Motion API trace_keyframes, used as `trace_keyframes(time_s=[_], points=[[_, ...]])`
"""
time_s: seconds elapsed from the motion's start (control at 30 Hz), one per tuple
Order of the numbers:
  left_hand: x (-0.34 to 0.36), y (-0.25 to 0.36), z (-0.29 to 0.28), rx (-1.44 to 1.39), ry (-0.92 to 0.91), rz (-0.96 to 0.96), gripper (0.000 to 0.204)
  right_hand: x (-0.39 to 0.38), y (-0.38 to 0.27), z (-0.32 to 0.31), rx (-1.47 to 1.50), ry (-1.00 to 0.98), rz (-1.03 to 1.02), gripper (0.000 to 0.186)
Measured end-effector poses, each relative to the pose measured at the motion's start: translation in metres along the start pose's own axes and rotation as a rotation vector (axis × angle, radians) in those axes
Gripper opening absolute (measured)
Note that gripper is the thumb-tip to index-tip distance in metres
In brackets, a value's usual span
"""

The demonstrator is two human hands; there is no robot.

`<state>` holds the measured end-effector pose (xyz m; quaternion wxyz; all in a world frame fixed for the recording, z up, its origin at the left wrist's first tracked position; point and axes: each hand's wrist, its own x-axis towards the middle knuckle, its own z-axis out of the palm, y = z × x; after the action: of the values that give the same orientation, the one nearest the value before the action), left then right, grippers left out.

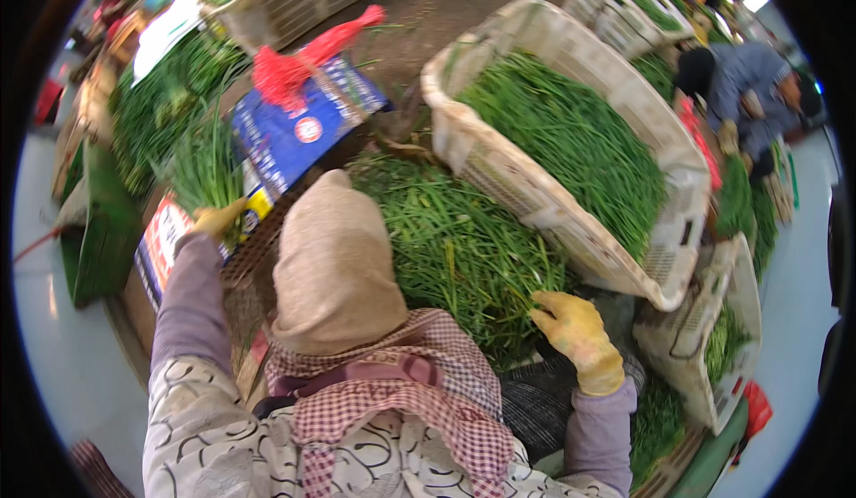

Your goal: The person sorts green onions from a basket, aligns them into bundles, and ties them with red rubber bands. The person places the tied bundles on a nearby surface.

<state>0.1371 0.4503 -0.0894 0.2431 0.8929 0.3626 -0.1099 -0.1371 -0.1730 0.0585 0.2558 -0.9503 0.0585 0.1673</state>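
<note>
My left hand [218,220], in a yellow glove, is closed around a bunch of long green stalks [203,166] that stand upright from it at the left. My right hand [578,329], also yellow-gloved, lies on the loose heap of green stalks [464,248] in front of me. Its fingertips are curled onto a few stalks at the heap's near right edge. A beige cloth and a red checked scarf [392,391] on my own chest hide the near part of the heap. Both sleeves are lilac.
A large white plastic crate [499,177] full of greens leans behind the heap. A smaller crate [687,337] stands at lower right, with more crates at the back. Red ties [290,70] lie on blue printed cardboard [294,132]. Another person [744,79] bends over greens at upper right.
</note>
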Motion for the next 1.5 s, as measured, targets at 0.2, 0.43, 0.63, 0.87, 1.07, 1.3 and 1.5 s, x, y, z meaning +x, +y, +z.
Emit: trace_keyframes(time_s=[0.2, 0.43, 0.63, 0.87, 1.07, 1.3, 1.5], points=[[-0.031, 0.025, -0.086, 0.386, -0.089, 0.034, 0.095, -0.008, -0.007, -0.008, 0.051, -0.007, 0.027, 0.034], [-0.136, 0.155, -0.066, 0.354, 0.25, 0.813, 0.068, -0.014, -0.019, -0.018, 0.061, -0.045, -0.207, 0.035], [-0.299, 0.314, 0.051, -0.014, -0.089, 1.796, 0.06, -0.03, -0.028, -0.026, 0.434, 0.104, -0.512, 0.039], [-0.476, 0.416, 0.217, 0.541, -0.483, 2.152, 0.088, -0.063, 0.032, -0.06, 0.628, 0.264, -0.579, 0.045], [-0.555, 0.44, 0.342, 0.879, -0.648, 2.211, 0.108, -0.089, 0.084, -0.09, 0.636, 0.072, -0.57, 0.052], [-0.606, 0.46, 0.427, 0.921, -0.72, 2.038, 0.13, -0.101, 0.127, -0.102, 0.696, 0.091, -0.544, 0.055], [-0.622, 0.441, 0.433, 1.055, -0.848, 1.949, 0.131, -0.111, 0.146, -0.096, 0.789, 0.163, -0.473, 0.054]])
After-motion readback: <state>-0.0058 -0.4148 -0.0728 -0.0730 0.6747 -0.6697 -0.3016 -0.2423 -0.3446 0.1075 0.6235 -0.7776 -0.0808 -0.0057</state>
